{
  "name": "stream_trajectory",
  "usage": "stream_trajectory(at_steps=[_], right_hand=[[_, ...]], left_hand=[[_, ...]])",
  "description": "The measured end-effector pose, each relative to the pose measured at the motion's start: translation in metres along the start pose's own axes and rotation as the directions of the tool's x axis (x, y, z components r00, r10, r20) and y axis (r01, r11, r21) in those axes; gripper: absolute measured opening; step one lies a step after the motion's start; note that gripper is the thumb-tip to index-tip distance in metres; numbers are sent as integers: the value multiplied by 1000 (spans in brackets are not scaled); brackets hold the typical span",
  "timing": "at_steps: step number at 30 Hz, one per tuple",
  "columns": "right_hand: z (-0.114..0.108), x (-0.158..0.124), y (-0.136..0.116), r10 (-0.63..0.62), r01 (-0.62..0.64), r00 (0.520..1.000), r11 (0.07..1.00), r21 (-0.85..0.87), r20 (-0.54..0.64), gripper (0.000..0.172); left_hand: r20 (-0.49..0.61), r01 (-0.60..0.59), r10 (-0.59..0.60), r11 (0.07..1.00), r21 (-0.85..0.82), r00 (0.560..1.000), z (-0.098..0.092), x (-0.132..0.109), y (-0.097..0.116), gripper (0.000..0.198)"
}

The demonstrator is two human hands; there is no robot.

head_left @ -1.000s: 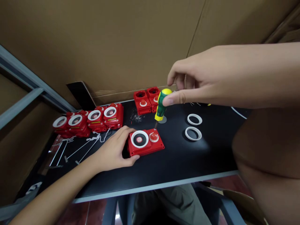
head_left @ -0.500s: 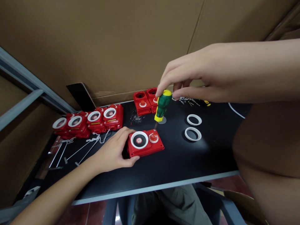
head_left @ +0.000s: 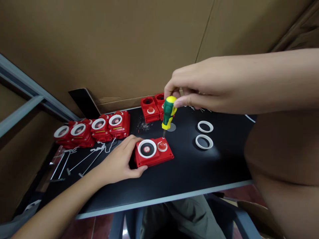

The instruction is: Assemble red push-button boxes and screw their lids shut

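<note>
A red box (head_left: 154, 152) with a white ring and a small red button on its face lies on the black table (head_left: 179, 176). My left hand (head_left: 119, 161) grips its left end, thumb under the front edge. My right hand (head_left: 196, 91) pinches the yellow top of a green and yellow screwdriver (head_left: 168, 113). The screwdriver stands almost upright, its tip on the box's far right corner.
A row of several red boxes (head_left: 92, 128) with white rings sits at the left, two more red boxes (head_left: 152, 108) at the back. Two loose white rings (head_left: 204, 134) lie to the right. Thin metal pins with white cords (head_left: 79, 159) lie at the left. Brown cardboard walls stand behind.
My right hand's fingers have shifted round the screwdriver's top, and the handle has swung from a rightward lean to nearly upright. My left hand and the box have stayed put.
</note>
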State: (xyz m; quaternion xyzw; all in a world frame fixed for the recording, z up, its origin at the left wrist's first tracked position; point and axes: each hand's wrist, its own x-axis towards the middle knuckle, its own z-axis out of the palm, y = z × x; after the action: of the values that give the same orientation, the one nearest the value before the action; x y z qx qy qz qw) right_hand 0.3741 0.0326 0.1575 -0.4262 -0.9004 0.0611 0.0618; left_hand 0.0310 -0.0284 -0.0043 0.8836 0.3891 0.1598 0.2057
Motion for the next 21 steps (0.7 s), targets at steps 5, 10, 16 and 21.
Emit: stream_trajectory(at_steps=[5,10,16,21], right_hand=[[-4,2,-20,69,-65,995,997,-48,73,43],[-2,2,-22,91,-85,994,991,-105,60,45],[4,1,-25,110,-105,994,976,-189,14,55],[3,4,-34,151,-150,988,971,-187,-10,53]], left_hand=[[7,1,-1,1000,5,1000,1,1,0,67],[-1,2,-2,1000,7,1000,1,2,2,66],[-4,17,-17,1000,-8,1000,-1,2,3,65],[4,7,-7,1000,-12,1000,-1,2,3,62]])
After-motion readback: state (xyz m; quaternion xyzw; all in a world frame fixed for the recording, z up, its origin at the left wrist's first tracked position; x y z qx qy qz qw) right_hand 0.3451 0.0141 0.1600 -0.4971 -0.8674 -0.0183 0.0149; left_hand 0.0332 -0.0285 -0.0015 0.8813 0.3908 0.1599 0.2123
